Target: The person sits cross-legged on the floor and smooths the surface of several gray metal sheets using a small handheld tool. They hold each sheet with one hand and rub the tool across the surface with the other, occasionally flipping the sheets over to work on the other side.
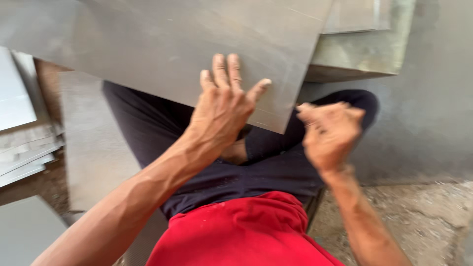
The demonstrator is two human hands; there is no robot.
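Sheet: a large grey metal sheet (162, 44) lies flat over the person's lap, its near corner between the two hands.
Left hand: the left hand (221, 111) rests on the sheet near that corner, fingers (226, 69) spread flat on its surface.
Right hand: the right hand (330, 133) is curled into a loose fist just beside the corner, blurred; whether it holds anything cannot be told.
Around: more grey sheets (24, 148) stacked on the left; concrete floor (423, 216).

Large grey flat sheet (162, 44) across the lap
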